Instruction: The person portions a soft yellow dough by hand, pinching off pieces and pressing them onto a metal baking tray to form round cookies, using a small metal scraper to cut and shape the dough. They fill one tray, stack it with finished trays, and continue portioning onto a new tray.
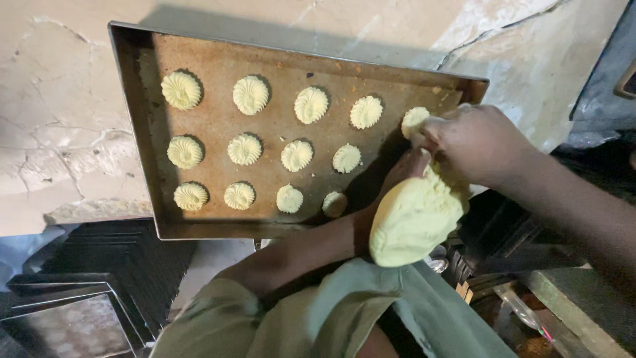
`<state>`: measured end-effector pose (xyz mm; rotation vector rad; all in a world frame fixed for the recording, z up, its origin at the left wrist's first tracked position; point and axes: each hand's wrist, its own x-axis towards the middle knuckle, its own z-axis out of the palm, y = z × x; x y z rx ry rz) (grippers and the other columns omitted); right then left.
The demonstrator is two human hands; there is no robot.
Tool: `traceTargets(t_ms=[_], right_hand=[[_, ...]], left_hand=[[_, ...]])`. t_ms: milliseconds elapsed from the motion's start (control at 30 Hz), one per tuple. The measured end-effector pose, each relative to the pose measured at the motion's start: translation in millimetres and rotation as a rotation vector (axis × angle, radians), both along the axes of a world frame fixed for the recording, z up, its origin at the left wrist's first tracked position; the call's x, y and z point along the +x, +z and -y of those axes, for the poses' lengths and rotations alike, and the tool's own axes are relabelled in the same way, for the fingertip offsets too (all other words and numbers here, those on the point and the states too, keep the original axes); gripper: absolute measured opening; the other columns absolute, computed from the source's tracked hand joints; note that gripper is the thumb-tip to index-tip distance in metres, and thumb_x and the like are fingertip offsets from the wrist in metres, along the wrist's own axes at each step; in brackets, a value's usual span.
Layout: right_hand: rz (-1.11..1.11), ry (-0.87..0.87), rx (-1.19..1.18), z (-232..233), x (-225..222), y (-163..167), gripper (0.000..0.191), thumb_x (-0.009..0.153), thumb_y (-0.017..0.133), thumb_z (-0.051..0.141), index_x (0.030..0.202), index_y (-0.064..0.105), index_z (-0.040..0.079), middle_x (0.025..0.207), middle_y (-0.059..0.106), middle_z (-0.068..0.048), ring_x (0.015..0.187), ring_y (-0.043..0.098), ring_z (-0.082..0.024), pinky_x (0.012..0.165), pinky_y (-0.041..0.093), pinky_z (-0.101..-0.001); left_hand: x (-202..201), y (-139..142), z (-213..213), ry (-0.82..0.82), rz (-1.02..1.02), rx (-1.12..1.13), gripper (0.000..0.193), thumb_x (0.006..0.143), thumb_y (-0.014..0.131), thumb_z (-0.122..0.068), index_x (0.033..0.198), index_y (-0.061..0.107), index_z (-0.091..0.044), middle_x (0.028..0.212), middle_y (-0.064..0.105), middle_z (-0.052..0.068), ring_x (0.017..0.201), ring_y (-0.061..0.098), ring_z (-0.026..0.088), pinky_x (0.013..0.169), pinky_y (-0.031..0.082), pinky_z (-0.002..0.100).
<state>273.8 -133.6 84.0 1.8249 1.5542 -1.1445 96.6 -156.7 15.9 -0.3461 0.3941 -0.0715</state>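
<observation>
Dough bag: a pale yellow, dough-filled piping bag [414, 219] hangs over the tray's near right corner, its tip at the newest rosette.
Right hand: right hand [480, 142] is closed around the bag's top, over the tray's right end.
Left hand: left hand [404, 169] sits under the bag near the tip; fingers mostly hidden, probably wrapped on the bag, though I cannot tell for certain.
Rosettes: piped dough rosettes [297, 156] stand in three rows across the tray, apart from one another; a fresh one [414, 119] lies at the right end of the top row.
Tray: a worn metal baking tray [142, 132] rests on a cracked pale surface [59, 119], its near edge overhanging.
Risk: the sagging bag may brush and flatten rosettes near the right end; uneven squeezing may give mismatched sizes; pressure near the overhang may tip the tray.
</observation>
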Motion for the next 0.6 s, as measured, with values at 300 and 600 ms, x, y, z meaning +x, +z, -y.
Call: traceTargets(t_ms=[300,600], right_hand=[[-0.064,0.003,0.087,36.2,-35.3,-23.9,0.018,0.077,0.073,0.016,0.094,0.068,0.012,0.084,0.074,-0.013,0.086,0.072,-0.035,0.077,0.056,-0.0492],[-0.134,0.036,0.099,51.9,-57.7,-5.9,0.010,0.082,0.066,0.014,0.092,0.066,0.012,0.086,0.073,-0.013,0.084,0.072,-0.036,0.076,0.057,-0.0501]], left_hand=[[-33.6,-8.5,28.1,0.039,0.096,-0.332,0.064,0.104,0.053,-0.065,0.135,0.054,-0.008,0.120,0.068,0.011,0.103,0.070,0.027,0.090,0.060,0.042],[-68.7,-16.0,62.3,0.090,0.095,-0.299,0.057,0.109,0.055,-0.059,0.136,0.055,-0.009,0.126,0.067,0.011,0.111,0.067,0.027,0.096,0.058,0.044]])
